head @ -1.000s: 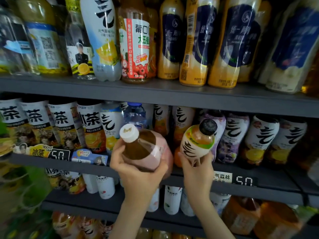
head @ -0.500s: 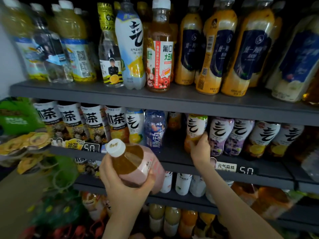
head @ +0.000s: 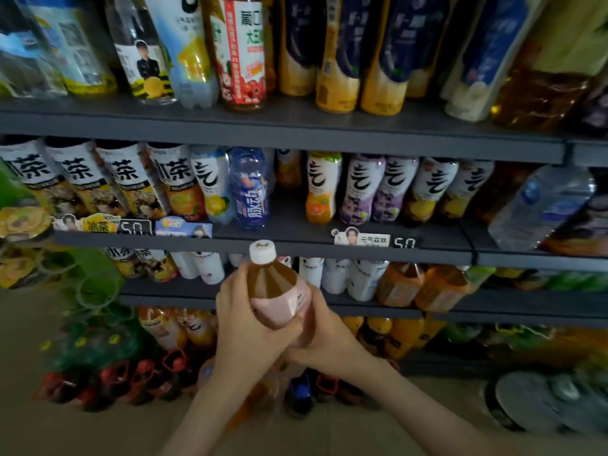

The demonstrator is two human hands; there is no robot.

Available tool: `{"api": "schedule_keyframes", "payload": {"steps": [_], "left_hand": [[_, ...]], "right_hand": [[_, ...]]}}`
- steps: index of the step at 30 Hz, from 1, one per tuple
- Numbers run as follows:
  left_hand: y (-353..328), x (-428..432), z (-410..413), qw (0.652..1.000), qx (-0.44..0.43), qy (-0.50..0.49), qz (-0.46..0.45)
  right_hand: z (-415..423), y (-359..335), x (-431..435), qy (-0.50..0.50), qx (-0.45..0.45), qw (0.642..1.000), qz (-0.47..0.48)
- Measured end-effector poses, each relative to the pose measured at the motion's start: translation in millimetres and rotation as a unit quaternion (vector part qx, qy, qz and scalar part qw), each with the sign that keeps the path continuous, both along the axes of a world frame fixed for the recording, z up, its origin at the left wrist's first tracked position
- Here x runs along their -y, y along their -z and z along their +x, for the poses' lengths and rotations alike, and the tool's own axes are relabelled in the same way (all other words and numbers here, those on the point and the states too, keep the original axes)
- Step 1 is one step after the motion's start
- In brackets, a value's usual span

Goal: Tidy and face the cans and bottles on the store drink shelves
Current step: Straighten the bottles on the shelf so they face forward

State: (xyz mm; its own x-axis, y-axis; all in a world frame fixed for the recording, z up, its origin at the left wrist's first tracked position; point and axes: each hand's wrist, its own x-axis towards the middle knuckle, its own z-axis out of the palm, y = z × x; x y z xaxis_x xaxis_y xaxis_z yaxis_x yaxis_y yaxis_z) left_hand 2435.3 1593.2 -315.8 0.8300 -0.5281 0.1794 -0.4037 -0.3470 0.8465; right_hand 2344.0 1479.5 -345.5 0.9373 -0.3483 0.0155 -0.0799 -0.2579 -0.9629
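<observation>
Pink-labelled brown tea bottle (head: 276, 297), white-capped, just below the middle shelf's front edge (head: 296, 246).
Left hand (head: 243, 327) and right hand (head: 329, 337) grip its label; its long axis points up toward the gap beside the blue plastic bottle (head: 251, 189).

— The tea bottle (head: 279, 301): what is it made of?
— Clear, glossy plastic, with a smooth pink film label wrapped round it. The cap (head: 262, 251) is white plastic and duller.
— And the shelves (head: 296, 133)?
— Dark grey, matt and smooth. They look like painted metal.
— The price tags (head: 362, 239)?
— Printed paper or card, slightly shiny.
— The water bottle (head: 543, 205) on the right?
— Thin clear plastic, ridged, catching the light.
</observation>
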Motion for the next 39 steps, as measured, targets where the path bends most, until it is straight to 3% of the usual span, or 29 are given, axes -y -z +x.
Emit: {"api": "schedule_keyframes", "payload": {"steps": [6,10,12,17,22,24,29,31,36,39], "left_hand": [[-2,44,-61,0.981,-0.058,0.179,0.042],[-2,87,-110,0.922,-0.267,0.275,0.053],[2,113,-144,0.919,-0.295,0.258,0.043],[24,175,-219,0.947,-0.250,0.195,0.055],[56,224,-246,0.971,-0.182,0.123,0.092],[67,237,-245,0.976,-0.143,0.095,0.131],[108,260,-228,0.982,-0.094,0.074,0.147],[123,263,-212,0.983,-0.093,0.087,0.133],[173,255,-171,0.960,-0.157,0.230,0.043],[228,260,-147,0.991,0.031,0.125,-0.027]], "right_hand": [[-102,2,52,0.063,-0.052,0.995,0.055],[-176,-10,101,0.058,-0.062,0.992,0.089],[-212,-15,129,0.039,-0.079,0.991,0.099],[-285,0,193,0.029,-0.104,0.987,0.117],[-300,44,206,0.203,-0.117,0.970,-0.067],[-287,58,194,0.217,-0.127,0.961,-0.118],[-235,103,187,0.283,-0.110,0.939,-0.164],[-217,129,197,0.311,-0.077,0.934,-0.160],[-197,187,228,0.342,0.032,0.934,-0.094],[-187,219,238,0.361,0.069,0.926,-0.087]]}}
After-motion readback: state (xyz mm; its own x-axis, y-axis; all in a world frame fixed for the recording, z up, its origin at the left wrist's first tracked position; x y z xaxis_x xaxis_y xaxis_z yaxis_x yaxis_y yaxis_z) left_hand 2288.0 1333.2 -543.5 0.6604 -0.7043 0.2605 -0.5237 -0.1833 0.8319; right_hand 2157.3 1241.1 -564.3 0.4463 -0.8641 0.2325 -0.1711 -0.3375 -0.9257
